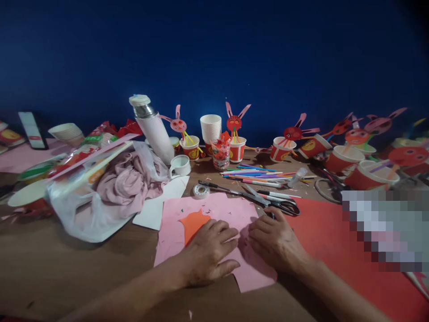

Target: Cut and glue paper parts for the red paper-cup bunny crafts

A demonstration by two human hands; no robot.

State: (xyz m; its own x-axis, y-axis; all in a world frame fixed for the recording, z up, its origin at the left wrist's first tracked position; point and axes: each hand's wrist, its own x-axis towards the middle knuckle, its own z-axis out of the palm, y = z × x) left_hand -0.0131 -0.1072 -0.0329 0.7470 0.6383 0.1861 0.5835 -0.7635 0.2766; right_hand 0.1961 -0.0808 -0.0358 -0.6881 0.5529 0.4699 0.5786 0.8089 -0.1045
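Note:
My left hand (214,250) lies palm down on a sheet of pink paper (174,210), its fingers stretched and its thumb apart. It partly covers a cut piece of orange paper (194,223). On the right side of the same sheet rests my right hand (278,241), its fingers curled inward. Something dark shows by its index finger; what the fingers hold, if anything, is hidden. Just beyond that hand are scissors (284,205) with black handles. Small dark scraps dot the pink sheet, and a roll of clear tape (201,191) sits at its top edge.
Coloured sticks (258,172) and pens lie behind the sheet. Red paper cups with rabbit-faced figures (236,150) line the wall. On the left stand a white thermos (156,134), a white mug (181,165) and a plastic bag (80,214). Red paper (321,241) spreads at right.

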